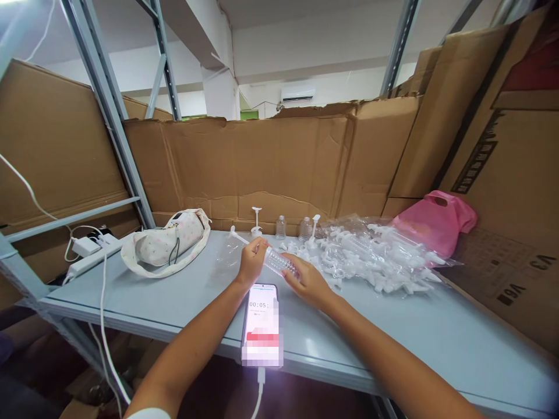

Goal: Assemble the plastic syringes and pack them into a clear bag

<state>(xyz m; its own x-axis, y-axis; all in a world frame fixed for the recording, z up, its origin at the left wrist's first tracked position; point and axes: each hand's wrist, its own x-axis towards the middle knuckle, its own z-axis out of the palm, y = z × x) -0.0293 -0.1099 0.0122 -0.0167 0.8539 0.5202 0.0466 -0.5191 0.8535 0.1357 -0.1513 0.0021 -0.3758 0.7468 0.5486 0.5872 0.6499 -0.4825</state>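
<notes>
Between my two hands, a clear ribbed plastic bottle [276,261] is held tilted above the table. My left hand [252,259] is closed round its neck end, where a white pump top [237,234] sticks out to the upper left. The pump's collar is hidden by my fingers. Wrapped round the lower body of the bottle is my right hand [308,278]. Behind them, a white pump [257,218] stands upright on the table, with two clear bottles [280,227] to its right. A second white pump [315,226] points up beside them.
Right of my hands lies a plastic bag of several white pumps [375,253], with a pink bag [437,221] behind. A phone [262,320] on a cable sits at the table's front edge. At left are a pale fabric bag [174,241] and a power strip [94,256]. Cardboard [262,163] walls the back.
</notes>
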